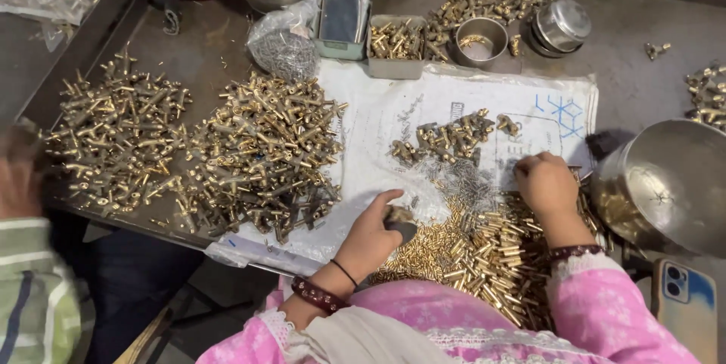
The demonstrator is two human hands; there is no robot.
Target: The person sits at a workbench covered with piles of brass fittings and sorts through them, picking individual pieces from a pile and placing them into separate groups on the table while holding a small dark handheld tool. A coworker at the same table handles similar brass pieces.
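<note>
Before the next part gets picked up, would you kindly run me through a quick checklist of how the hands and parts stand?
1. Left hand grips a part: ok, a small dark piece sits in its fingers.
2. Right hand free for a pick: cannot tell; it rests knuckles-up on the small silver bits, fingers curled.
3. Brass pins within reach: ok, heaped between both wrists.
4. Finished fittings kept apart: ok, a small cluster on the white sheet above the hands.
5. Steel bowl beside the right hand: ok, upright.
6. Phone clear of the parts: ok, at the table edge.
</note>
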